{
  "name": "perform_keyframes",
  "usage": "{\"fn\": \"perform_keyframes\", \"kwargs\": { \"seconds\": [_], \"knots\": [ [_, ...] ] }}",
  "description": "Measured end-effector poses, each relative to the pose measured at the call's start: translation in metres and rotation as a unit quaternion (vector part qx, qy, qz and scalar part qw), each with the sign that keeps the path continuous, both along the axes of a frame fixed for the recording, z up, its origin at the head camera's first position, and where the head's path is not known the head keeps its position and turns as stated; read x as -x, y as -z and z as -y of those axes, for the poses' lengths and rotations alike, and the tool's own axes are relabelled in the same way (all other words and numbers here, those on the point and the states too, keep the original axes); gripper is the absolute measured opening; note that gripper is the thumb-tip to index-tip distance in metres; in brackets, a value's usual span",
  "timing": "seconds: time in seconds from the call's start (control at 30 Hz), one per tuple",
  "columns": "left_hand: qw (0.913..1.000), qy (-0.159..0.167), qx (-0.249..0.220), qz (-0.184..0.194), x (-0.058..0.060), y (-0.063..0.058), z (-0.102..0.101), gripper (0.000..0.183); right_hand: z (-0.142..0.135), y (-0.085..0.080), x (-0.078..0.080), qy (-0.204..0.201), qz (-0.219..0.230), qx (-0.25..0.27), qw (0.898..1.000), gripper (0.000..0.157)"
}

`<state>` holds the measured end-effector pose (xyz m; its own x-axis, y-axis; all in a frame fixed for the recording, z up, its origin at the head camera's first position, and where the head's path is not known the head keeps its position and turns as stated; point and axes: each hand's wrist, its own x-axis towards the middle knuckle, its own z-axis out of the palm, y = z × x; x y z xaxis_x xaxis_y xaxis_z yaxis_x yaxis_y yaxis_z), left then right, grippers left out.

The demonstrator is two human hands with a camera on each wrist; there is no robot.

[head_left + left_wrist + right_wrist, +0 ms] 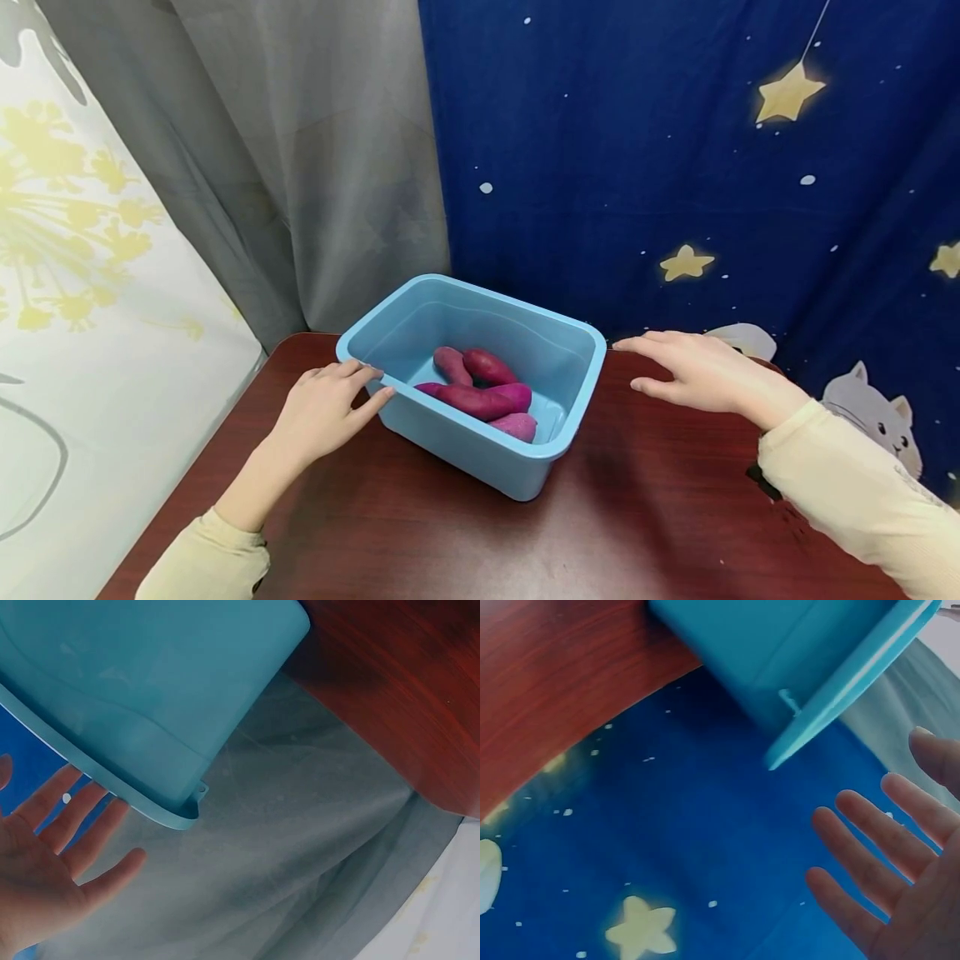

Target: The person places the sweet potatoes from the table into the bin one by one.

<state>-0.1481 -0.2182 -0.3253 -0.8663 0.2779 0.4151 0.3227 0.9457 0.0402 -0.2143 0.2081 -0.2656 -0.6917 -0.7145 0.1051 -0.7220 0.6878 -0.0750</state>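
Note:
On the dark red-brown table stands a light blue plastic tub (pixel 457 437), turned at an angle. Inside it lie several purple-red sweet potatoes (pixel 476 402), heaped toward the near side. My left hand (pixel 327 408) is at the tub's near left rim, fingers straight, with fingertips at the edge; in the left wrist view the fingers (pixel 71 814) reach to the rim. Beyond the tub's right side, my right hand (pixel 693 371) hovers with its fingers extended, apart from the rim. The right wrist view shows that hand (pixel 900 877) spread and holding nothing.
The wooden table (pixel 637 500) extends in front and to the right of the tub. Behind it hang a grey curtain (pixel 360 167) and a blue curtain with stars (pixel 585 167). A white sheet with yellow print (pixel 97 333) borders the table's left side.

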Motion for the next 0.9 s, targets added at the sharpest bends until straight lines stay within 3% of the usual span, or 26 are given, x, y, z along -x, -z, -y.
{"fn": "perform_keyframes", "kwargs": {
  "seconds": [0.5, 0.73, 0.9],
  "knots": [
    [0.9998, 0.014, -0.008, -0.012, -0.002, 0.004, 0.002, 0.038, -0.041, 0.021, -0.005, 0.024, -0.023, 0.004, 0.999, 0.043],
    [0.9993, 0.018, -0.033, -0.009, -0.006, 0.008, 0.005, 0.041, -0.057, 0.029, -0.008, 0.030, -0.037, 0.007, 0.999, 0.044],
    [0.9983, 0.022, -0.045, -0.031, -0.008, 0.011, 0.011, 0.047, -0.066, 0.034, -0.010, 0.056, -0.029, 0.000, 0.998, 0.046]
  ]
}}
